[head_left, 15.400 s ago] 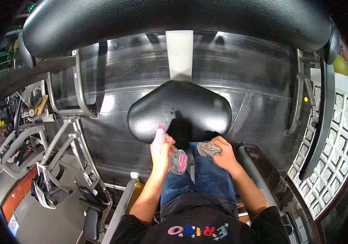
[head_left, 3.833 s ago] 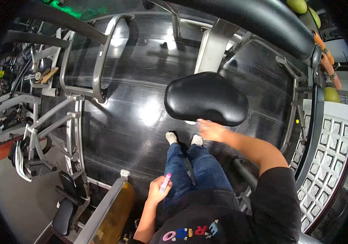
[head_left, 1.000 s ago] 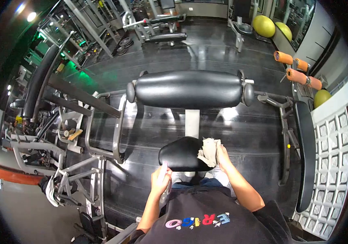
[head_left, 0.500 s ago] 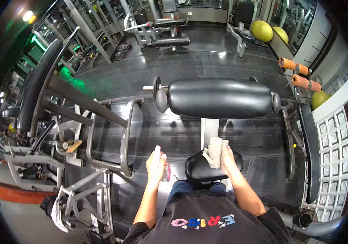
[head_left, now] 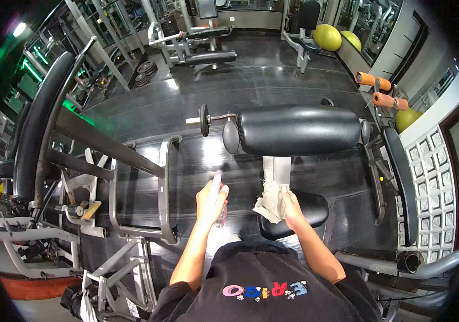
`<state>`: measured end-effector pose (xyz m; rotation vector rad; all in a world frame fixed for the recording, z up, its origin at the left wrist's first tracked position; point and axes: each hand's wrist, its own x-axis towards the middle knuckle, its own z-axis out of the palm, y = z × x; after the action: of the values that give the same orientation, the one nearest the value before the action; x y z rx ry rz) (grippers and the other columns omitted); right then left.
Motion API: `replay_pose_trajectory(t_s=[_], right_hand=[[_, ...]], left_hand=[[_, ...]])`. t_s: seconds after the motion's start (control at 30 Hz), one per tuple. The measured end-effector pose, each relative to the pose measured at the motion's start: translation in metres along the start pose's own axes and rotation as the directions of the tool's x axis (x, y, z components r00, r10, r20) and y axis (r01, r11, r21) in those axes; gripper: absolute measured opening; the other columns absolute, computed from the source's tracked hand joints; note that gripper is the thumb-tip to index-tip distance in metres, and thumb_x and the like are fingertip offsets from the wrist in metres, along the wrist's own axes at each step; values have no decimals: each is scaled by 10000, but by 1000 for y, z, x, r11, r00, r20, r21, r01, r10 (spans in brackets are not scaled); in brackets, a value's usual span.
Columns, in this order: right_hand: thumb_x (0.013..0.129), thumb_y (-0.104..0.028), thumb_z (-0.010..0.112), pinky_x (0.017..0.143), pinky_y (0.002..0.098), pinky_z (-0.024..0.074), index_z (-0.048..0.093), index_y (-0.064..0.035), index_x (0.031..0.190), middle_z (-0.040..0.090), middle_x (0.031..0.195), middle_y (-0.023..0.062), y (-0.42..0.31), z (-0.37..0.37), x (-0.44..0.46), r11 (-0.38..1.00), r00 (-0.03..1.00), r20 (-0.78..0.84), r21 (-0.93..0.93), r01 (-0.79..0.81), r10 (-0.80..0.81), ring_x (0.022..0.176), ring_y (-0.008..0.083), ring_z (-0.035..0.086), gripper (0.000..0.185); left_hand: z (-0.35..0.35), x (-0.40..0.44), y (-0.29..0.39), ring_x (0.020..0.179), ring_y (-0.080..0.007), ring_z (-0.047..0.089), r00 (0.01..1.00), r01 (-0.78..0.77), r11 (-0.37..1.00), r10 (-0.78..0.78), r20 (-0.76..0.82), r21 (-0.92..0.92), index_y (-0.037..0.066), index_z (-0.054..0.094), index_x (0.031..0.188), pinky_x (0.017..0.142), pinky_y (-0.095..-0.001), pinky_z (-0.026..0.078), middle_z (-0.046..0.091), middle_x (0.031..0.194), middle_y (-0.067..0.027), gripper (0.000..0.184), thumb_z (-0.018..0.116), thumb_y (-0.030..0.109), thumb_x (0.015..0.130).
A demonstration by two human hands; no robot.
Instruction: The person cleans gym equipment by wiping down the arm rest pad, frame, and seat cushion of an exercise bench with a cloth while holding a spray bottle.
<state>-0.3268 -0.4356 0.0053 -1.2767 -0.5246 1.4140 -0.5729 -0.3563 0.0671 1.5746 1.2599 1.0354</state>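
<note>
My left hand (head_left: pixel 210 205) is closed round what looks like a spray bottle (head_left: pixel 217 181). Its pink-and-white top points away from me, and part of the clear, reddish body shows below my fingers. In my right hand (head_left: pixel 293 211) is a crumpled beige cloth (head_left: pixel 270 205), hanging to the left of my fingers. Behind that cloth and hand is a small black padded seat (head_left: pixel 309 214) on a light post (head_left: pixel 278 169). Farther ahead lies a long black padded bench cushion (head_left: pixel 300 129); neither hand touches it.
A metal bar with a small weight plate (head_left: pixel 204 120) sticks out left of the cushion. Grey machine frames (head_left: pixel 165 188) stand on my left. To the right are orange foam rollers (head_left: pixel 390 101) and a white lattice panel (head_left: pixel 428 188). Yellow exercise balls (head_left: pixel 327 37) sit at the back.
The view has shifted somewhat. My right hand and the cloth have moved left relative to the seat, towards its post. My left hand still holds the bottle, a little farther forward.
</note>
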Motion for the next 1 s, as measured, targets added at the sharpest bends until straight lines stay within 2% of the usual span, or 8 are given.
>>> replay_pose_trajectory(t_s=[0.17,0.23,0.6,0.7,0.87,0.9,0.93,1.0], right_hand=[[1088,-385,419,978,349,506,553,9,1302,654,1222,108,7,-18,-21,998,998,-2,35,57,-57,1093,199,654,468],[1087,-389,423,978,347,504,551,8,1307,653,1223,105,13,-26,-24,995,997,6,68,72,-73,1095,196,651,471],[1058,-366,520,981,326,489,555,4,1311,659,1205,83,5,-36,-17,999,995,94,9,41,-41,1101,166,630,449],[994,-219,634,982,326,494,564,4,1306,671,1192,70,6,-27,-6,997,969,239,-44,71,-58,1099,154,633,389],[984,-129,590,991,331,491,581,-11,1291,690,1170,75,-1,17,38,946,959,188,-207,249,-211,1100,182,647,329],[965,-138,606,995,345,485,577,-10,1292,682,1193,105,-11,28,54,865,938,169,-367,344,-301,1115,208,644,352],[947,-147,621,998,358,479,572,-9,1293,674,1217,136,-25,42,72,751,909,161,-518,409,-384,1130,234,642,376],[921,-152,633,955,394,497,588,-36,1245,660,1167,159,-51,74,112,560,798,192,-619,551,-572,1087,328,650,347]], left_hand=[[3,10,0,556,-142,665,999,28,1000,-28,22,7,-34,635,928,550,-299,525,660,695,-89,231,667,195,929],[6,10,-3,552,-132,639,993,112,994,-112,24,-15,-51,643,1092,546,-291,522,649,773,-71,271,609,160,927],[6,-36,-5,557,-129,633,990,139,989,-139,-4,54,-39,634,1000,540,-289,508,632,731,-63,210,617,153,916],[0,-58,-16,568,-127,629,997,80,994,-81,5,73,-31,628,1006,548,-289,504,619,730,-59,186,608,132,918],[-23,-60,-42,602,-142,653,998,34,999,-33,59,-22,0,606,893,595,-306,522,633,697,-68,170,650,163,917],[-28,-56,-53,591,-149,646,994,8,999,-12,107,33,5,613,902,598,-314,521,638,718,-72,143,644,145,913],[-35,-51,-63,614,-160,650,977,121,991,-129,169,55,12,627,959,620,-328,527,635,732,-90,113,640,111,904],[-49,-41,-76,667,-208,656,964,110,989,-130,232,98,10,629,952,643,-347,524,624,739,-102,122,662,110,891]])
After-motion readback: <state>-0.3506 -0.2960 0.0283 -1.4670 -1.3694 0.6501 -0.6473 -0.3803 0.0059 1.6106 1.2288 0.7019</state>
